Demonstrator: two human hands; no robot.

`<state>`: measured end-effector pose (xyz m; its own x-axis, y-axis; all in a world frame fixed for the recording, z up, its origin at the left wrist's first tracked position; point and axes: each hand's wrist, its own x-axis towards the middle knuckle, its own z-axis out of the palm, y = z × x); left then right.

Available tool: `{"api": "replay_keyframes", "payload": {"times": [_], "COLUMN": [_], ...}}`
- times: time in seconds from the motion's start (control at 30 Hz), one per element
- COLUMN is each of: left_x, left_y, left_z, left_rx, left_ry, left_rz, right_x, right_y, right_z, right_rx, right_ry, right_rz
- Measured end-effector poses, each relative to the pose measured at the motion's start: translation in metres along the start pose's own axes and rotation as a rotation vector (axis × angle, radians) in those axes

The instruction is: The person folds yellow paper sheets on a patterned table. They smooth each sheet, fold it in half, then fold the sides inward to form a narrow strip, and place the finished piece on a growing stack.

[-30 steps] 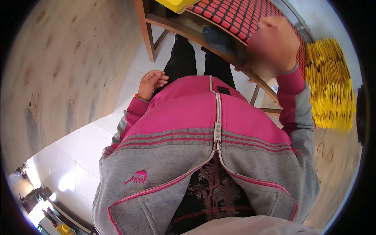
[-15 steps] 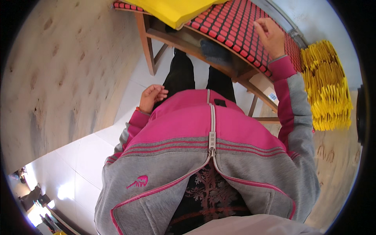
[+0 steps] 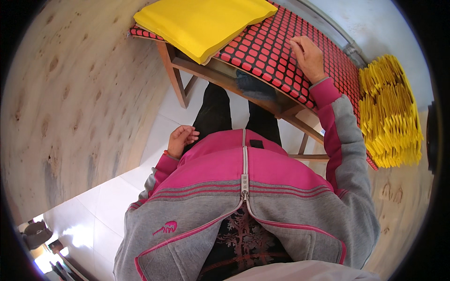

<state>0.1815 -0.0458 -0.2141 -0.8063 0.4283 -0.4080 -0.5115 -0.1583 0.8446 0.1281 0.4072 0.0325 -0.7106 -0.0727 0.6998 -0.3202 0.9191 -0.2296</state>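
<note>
My right hand [image 3: 309, 58] is over the table's red and black checked cover [image 3: 269, 47], near its front edge. Its fingers are curled in towards the thumb and no object shows in them; whether it touches the cover is hard to tell. To its left a flat yellow stack [image 3: 201, 25], like paper envelopes or sheets, lies on the cover with one corner jutting over the front edge. My left hand [image 3: 182, 140] hangs low beside my thigh, away from the table. Its fingers are loosely folded together with nothing visible in them.
Many folded yellow packets [image 3: 391, 112] stand bundled at the table's right end, by the wall. A large pale wooden board [image 3: 70, 107] fills the left side. Under the table, dark blue cloth [image 3: 256, 85] lies on a wooden ledge. A grey pipe [image 3: 347, 44] runs behind.
The view has tilted, so the table and my body sit lower and more of the yellow stack shows. My right hand has curled a little more; the left one looks much the same.
</note>
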Motion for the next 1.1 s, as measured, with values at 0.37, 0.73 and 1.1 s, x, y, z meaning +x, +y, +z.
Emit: {"api": "replay_keyframes", "payload": {"times": [0.37,0.73,1.1], "left_x": [0.000,-0.001,0.008], "left_y": [-0.002,-0.002,-0.004], "left_z": [-0.001,0.000,0.002], "left_rx": [0.027,-0.011,0.026], "left_ry": [0.025,0.008,0.038], "left_rz": [-0.009,0.033,-0.040], "right_x": [-0.029,-0.125,-0.138], "right_y": [-0.093,-0.074,-0.024], "right_z": [-0.033,0.058,0.113], "right_rx": [-0.133,-0.047,-0.187], "right_ry": [-0.123,-0.515,-0.498], "right_rz": [-0.528,-0.020,0.018]}}
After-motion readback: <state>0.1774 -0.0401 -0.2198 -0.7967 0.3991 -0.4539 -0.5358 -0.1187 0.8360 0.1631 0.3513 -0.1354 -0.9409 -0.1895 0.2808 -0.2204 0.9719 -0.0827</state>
